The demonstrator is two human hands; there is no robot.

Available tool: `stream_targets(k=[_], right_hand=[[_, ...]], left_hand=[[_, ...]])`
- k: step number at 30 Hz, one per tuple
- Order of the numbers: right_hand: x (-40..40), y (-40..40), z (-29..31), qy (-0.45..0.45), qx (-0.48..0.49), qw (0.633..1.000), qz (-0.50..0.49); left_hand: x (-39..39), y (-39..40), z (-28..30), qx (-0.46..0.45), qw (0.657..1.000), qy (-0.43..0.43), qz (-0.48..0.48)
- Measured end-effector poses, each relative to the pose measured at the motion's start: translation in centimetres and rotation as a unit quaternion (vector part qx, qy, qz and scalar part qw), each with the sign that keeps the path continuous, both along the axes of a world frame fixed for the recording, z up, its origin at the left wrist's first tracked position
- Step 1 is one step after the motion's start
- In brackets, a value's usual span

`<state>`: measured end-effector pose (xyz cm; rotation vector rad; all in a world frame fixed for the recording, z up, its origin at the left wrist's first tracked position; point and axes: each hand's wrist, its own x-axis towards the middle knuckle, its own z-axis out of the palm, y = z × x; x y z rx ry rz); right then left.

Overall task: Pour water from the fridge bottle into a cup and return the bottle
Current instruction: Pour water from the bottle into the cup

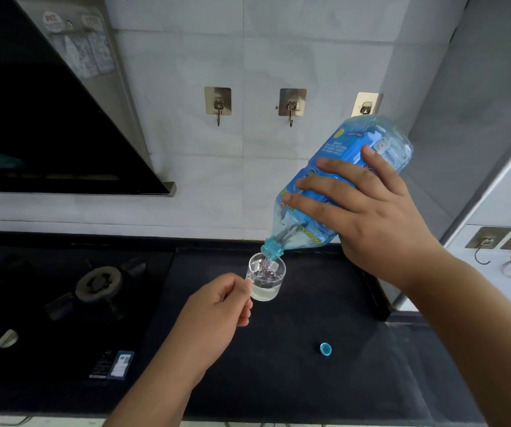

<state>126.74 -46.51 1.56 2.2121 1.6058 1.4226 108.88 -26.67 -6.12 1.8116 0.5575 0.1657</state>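
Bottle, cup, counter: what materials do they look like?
Bottle: thin clear blue-tinted plastic with a printed blue film label; its wall looks dented under the right hand.
Cup: clear and glossy, see-through to the water, glass or hard plastic.
Counter: dark, matte, finely speckled, probably stone or composite.

dark countertop [278, 380] | blue cap [326, 348] | gas hob [63, 303]

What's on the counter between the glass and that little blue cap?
Nothing: in the head view, the dark counter lies bare between the glass and the cap.
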Motion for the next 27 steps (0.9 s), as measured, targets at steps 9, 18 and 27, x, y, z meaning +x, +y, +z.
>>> stream_targets(k=[9,18,27], right_hand=[[-0.2,0.1,0.4,-0.01,0.013,1.0,0.001],[-0.2,-0.5,0.1,-0.01,0.011,1.0,-0.008],[-0.4,-0.6,-0.9,-0.003,0.028,1.0,-0.014]], left_hand=[[0.1,-0.1,0.1,0.007,1.0,-0.001,-0.001],[0.2,-0.4,-0.1,-0.004,1.0,0.006,-0.003],[0.3,-0.4,-0.7,-0.003,1.0,0.015,-0.002]])
